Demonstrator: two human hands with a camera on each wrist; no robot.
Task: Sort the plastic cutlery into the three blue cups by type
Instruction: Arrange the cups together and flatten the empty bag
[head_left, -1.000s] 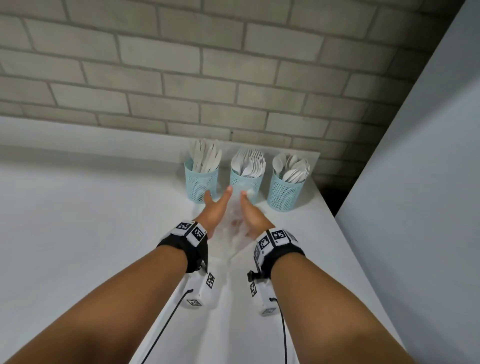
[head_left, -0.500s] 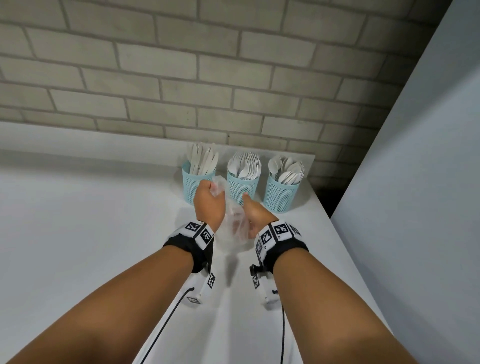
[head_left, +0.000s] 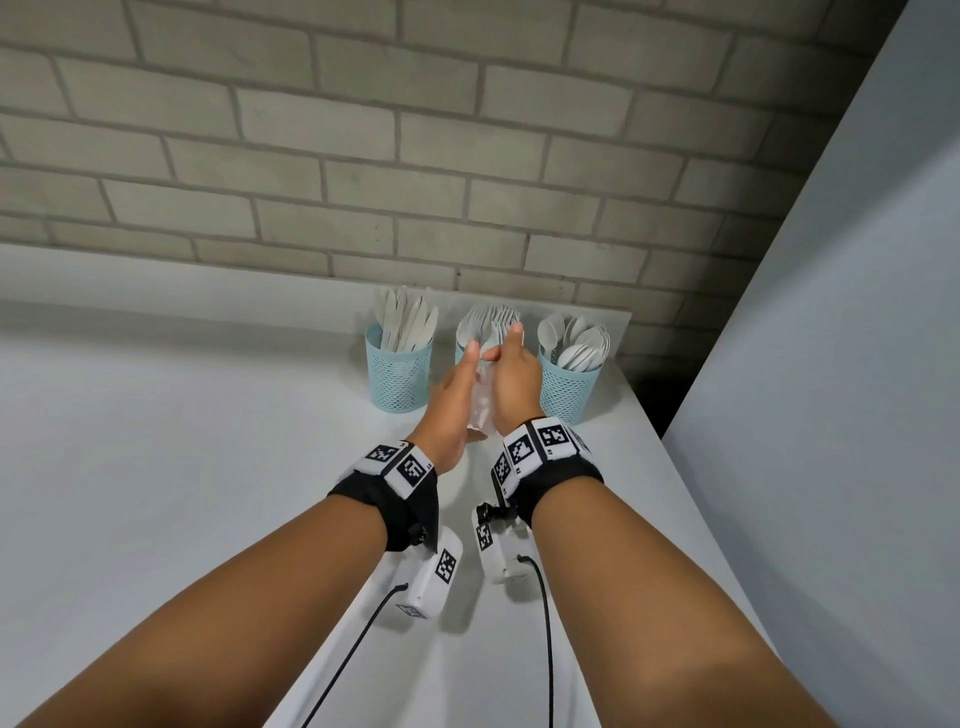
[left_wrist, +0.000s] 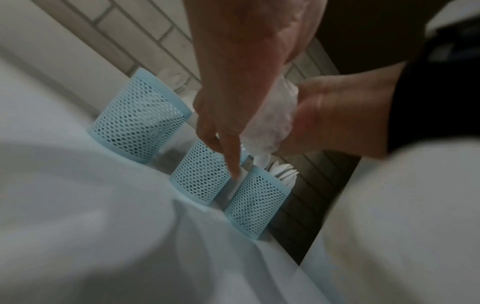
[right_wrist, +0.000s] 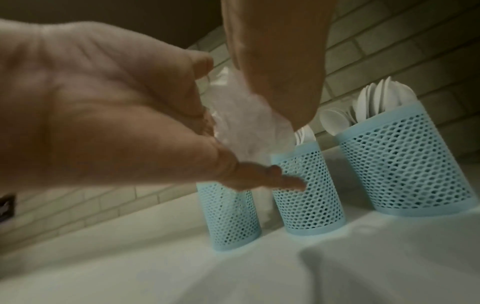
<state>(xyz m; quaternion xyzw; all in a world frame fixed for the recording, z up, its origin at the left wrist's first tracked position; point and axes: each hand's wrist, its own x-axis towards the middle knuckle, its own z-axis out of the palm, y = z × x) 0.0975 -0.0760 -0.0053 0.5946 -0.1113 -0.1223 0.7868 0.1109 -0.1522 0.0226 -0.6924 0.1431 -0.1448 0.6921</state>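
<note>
Three blue mesh cups stand in a row at the table's back right. The left cup (head_left: 399, 374) holds white knives, the right cup (head_left: 569, 387) holds spoons. The middle cup (right_wrist: 309, 197), with forks (head_left: 488, 319), is mostly hidden behind my hands in the head view. My left hand (head_left: 457, 389) and right hand (head_left: 517, 374) face each other palm to palm with straight fingers. They press a crumpled clear plastic bag (head_left: 480, 402) between them, just in front of the middle cup. The wrist views show the bag (left_wrist: 270, 123) (right_wrist: 244, 123) squeezed between the palms.
The white table (head_left: 182, 467) ends at a brick wall (head_left: 363, 156) behind the cups. A grey panel (head_left: 831, 415) stands close to the right, with a dark gap beside the spoon cup. Camera cables hang under both wrists.
The hands were low and apart over the bag a second ago. The left hand gathered it up, and now both palms have risen and closed together around it.
</note>
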